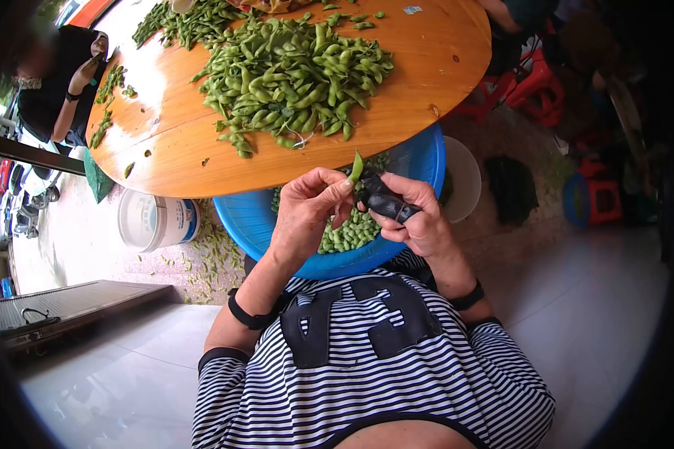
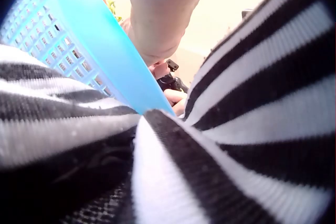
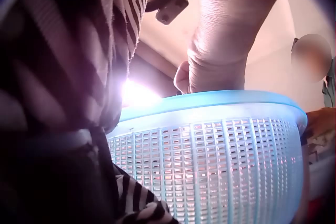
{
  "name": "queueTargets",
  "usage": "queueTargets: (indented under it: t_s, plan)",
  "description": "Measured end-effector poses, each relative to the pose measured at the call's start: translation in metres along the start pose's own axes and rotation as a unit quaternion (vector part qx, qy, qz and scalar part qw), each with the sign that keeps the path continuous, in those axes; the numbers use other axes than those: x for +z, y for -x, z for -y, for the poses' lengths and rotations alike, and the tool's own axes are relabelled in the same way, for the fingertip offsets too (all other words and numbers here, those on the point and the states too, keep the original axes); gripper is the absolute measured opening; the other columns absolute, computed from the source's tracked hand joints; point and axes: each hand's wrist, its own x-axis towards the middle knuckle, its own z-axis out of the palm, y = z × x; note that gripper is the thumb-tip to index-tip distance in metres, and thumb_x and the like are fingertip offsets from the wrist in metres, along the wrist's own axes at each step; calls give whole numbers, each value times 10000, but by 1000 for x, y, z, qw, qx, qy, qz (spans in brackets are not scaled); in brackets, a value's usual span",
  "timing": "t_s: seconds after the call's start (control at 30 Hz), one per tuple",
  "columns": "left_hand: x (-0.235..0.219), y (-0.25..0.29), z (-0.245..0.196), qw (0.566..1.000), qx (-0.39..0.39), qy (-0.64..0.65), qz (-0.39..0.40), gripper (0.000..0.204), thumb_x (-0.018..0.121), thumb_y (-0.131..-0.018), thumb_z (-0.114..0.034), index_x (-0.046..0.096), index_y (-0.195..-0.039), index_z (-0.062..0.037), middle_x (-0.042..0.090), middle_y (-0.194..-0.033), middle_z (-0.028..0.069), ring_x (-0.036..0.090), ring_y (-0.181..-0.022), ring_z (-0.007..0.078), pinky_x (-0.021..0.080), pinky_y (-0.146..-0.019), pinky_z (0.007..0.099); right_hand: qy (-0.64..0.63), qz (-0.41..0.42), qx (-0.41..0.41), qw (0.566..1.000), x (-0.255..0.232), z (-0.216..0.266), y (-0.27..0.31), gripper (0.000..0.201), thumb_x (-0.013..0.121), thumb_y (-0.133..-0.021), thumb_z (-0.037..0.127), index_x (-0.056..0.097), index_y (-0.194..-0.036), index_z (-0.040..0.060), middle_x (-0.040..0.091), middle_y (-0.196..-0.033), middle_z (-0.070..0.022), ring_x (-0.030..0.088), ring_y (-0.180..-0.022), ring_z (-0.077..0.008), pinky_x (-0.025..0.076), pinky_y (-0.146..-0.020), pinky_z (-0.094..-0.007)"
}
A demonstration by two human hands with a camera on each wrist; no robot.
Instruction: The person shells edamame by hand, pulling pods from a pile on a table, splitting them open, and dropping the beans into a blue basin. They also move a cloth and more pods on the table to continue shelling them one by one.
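Note:
My left hand pinches a green soybean pod between thumb and fingertips. Close beside it, my right hand grips a shiny black tool, its front end right at the pod; what kind of tool it is, I cannot tell. Both hands are over a blue plastic basket on my lap side of the table. Shelled green beans lie in the basket, partly hidden by the hands. Each wrist view mostly shows striped shirt, forearm and the basket's slotted wall.
A large heap of pods covers part of the wooden table. A white bucket stands left of the basket, with pods scattered on the floor. Another person sits at the table's left. Red stools are at the right.

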Motion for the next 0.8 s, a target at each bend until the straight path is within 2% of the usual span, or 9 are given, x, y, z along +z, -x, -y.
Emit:
queueTargets:
  t_s: [0.23, 0.3, 0.33, 0.4, 0.53, 0.63, 0.67, 0.73, 0.8]
  plan:
    - [3, 3, 1, 993, 50, -104, -4, 84, 662, -874, -87, 623, -853, -16, 642, -724, 67, 515, -512, 101, 386, -460, 206, 0, -35, -13, 999, 0, -6, -2, 226, 428, -891, -24, 608, -1025, -51, 471, -683, 3, 359, -524, -29, 269, -423, -183]
    - [3, 5, -1, 1000, -15, -21, 6, 70, 658, -875, -85, 615, -862, -31, 625, -707, 47, 496, -499, 102, 350, -444, 204, 1, 22, -22, 1000, -14, -15, -4, 357, 534, -831, 91, 571, -1162, -38, 611, -918, -90, 331, -521, -26, 243, -407, -151]
    - [0, 3, 1, 1000, -15, -22, 7, 70, 658, -875, -85, 615, -862, -31, 625, -707, 47, 496, -499, 102, 350, -444, 204, 1, 21, -23, 1000, -16, -16, -5, 357, 534, -831, 91, 571, -1162, -38, 611, -918, -90, 331, -521, -26, 243, -407, -151]
    - [-10, -4, 10, 987, -54, 130, 79, 56, 649, -880, -89, 609, -876, -50, 603, -689, 26, 482, -488, 103, 314, -433, 202, -149, 91, -45, 984, -17, -18, -6, 385, 550, -831, 116, 568, -1179, -47, 581, -816, -53, 321, -515, -25, 242, -413, -150]
    - [-12, -6, 11, 985, -59, 130, 98, 59, 647, -887, -111, 606, -875, -70, 570, -669, 6, 455, -487, 92, 285, -437, 204, -156, 78, -20, 985, -15, -14, -4, 395, 535, -817, 123, 579, -1173, -46, 514, -704, -1, 310, -509, -21, 239, -420, -155]
    - [-11, -2, 8, 994, -37, 41, 90, 103, 642, -900, -152, 597, -931, -64, 608, -742, 26, 472, -531, 74, 328, -454, 202, -47, 9, -25, 999, -5, -9, -2, 375, 475, -815, 72, 597, -1154, -31, 471, -665, 24, 326, -510, -19, 252, -430, -163]
    - [-8, 0, 8, 991, 30, -120, 49, 103, 647, -897, -138, 597, -913, -50, 589, -709, 8, 475, -528, 82, 352, -465, 217, 14, -13, -13, 1000, -3, -9, -1, 347, 470, -804, 26, 608, -1119, -22, 461, -667, 20, 343, -523, -25, 275, -434, -180]
    - [-14, 0, 8, 915, 106, -389, 6, 95, 622, -908, -92, 590, -918, -3, 570, -665, -2, 494, -554, 78, 409, -511, 229, 113, -54, 4, 992, 6, -4, 3, 326, 456, -756, -57, 626, -1031, -18, 454, -705, 16, 395, -575, -32, 319, -473, -204]
    - [-2, 3, 5, 895, 153, -419, -1, 73, 606, -911, -70, 588, -918, 0, 560, -656, 1, 491, -561, 72, 409, -514, 229, 169, -62, -45, 983, 3, -7, 0, 309, 455, -747, -64, 621, -1005, -31, 457, -732, 11, 415, -611, -39, 331, -500, -208]
